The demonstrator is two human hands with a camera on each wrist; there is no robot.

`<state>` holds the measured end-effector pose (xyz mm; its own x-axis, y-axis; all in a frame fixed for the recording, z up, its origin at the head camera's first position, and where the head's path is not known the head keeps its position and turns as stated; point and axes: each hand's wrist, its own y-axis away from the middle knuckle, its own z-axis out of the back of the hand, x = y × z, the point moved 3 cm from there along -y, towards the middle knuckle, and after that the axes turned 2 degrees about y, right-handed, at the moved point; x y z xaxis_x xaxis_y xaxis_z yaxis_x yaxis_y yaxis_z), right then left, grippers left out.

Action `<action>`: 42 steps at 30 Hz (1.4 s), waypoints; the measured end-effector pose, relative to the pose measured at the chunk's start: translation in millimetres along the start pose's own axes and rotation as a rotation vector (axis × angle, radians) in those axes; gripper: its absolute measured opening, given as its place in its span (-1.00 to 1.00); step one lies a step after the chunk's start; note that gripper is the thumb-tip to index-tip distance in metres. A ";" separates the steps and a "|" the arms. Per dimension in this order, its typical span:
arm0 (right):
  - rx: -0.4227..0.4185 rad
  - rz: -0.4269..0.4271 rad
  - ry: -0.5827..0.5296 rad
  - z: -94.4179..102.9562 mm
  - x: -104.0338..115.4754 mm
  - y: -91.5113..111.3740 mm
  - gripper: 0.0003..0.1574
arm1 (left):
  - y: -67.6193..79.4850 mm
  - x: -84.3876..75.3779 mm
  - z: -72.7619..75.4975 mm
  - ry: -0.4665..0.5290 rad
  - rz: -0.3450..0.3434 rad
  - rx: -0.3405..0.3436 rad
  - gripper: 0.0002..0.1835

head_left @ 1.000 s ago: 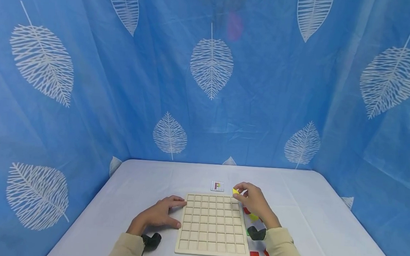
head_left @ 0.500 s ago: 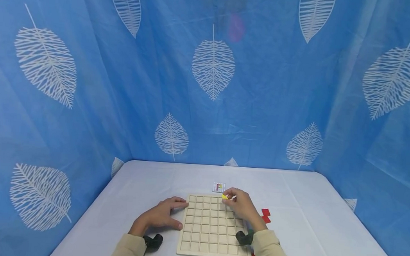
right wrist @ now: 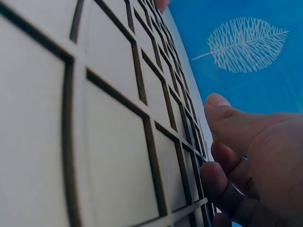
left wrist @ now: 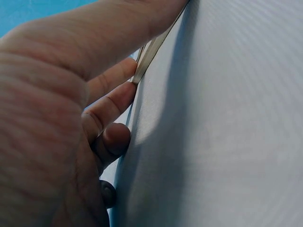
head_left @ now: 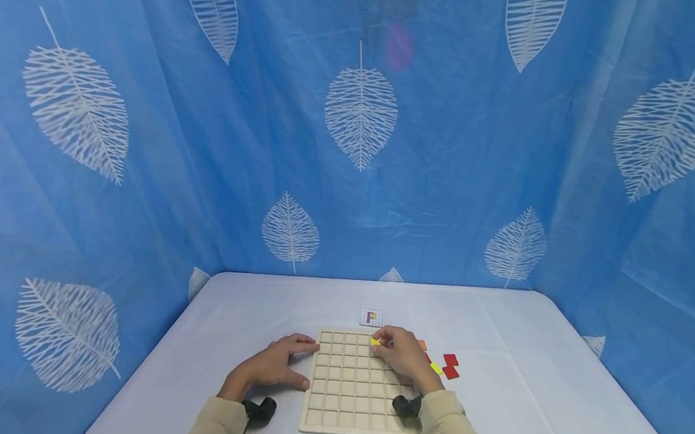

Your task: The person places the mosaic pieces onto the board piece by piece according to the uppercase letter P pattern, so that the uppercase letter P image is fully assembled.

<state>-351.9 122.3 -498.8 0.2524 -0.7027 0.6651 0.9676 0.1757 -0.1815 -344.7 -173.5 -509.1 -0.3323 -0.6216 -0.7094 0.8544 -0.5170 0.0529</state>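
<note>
A pale wooden grid board lies on the table in front of me. My left hand spreads along its left side, thumb and fingertips at the rim; the left wrist view shows those fingers at the board's edge. My right hand holds a yellow tile by thumb and fingertips over a top-row cell, right of the middle. In the right wrist view, the right hand's curled fingers are close over the far cells, and the tile is hidden there.
A small printed pattern card lies beyond the board. To its right are red tiles, another yellow tile and an orange one, partly behind the right forearm. A blue leaf-patterned curtain surrounds the table.
My right hand has carried the yellow tile leftward from beyond the board's upper right corner to a top-row cell and lowered it. The left hand stays at the board's left side.
</note>
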 end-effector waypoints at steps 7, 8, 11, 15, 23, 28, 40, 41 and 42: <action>-0.011 0.003 0.033 -4.0 -2.9 0.4 -0.83 | 0.2 -0.8 -0.8 -0.003 -0.001 -0.005 -0.08; -0.013 0.003 0.037 -4.4 -2.9 0.3 -0.83 | 0.3 -0.9 -0.7 -0.002 -0.002 -0.006 -0.08; -0.012 0.001 0.052 -5.7 -3.1 -0.3 -0.83 | 0.9 -1.4 -0.2 0.000 0.000 -0.004 -0.08; -0.006 -0.004 0.065 -6.6 -3.0 -0.3 -0.80 | 1.3 -1.7 0.1 0.006 0.007 -0.006 -0.07; -0.006 -0.013 0.045 -5.0 -1.7 1.7 -0.78 | 0.0 0.9 0.4 0.008 0.008 -0.014 -0.05; -0.008 -0.025 0.030 -4.3 -0.7 2.3 -0.78 | -0.7 2.2 -0.2 0.005 0.011 -0.010 -0.05; -0.009 -0.030 -0.011 -2.9 -2.4 4.1 -0.73 | 0.0 0.8 -0.2 -0.009 -0.006 0.001 -0.06; -0.009 -0.022 -0.010 -2.8 -2.1 4.4 -0.73 | 0.1 0.3 0.0 -0.008 -0.008 0.002 -0.07; -0.010 -0.022 -0.014 -2.4 -1.8 4.7 -0.74 | 0.1 -0.2 0.0 -0.005 -0.012 0.003 -0.07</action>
<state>-347.9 122.8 -502.6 0.2316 -0.6963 0.6794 0.9727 0.1536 -0.1742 -344.6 -173.5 -508.9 -0.3442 -0.6185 -0.7064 0.8493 -0.5258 0.0465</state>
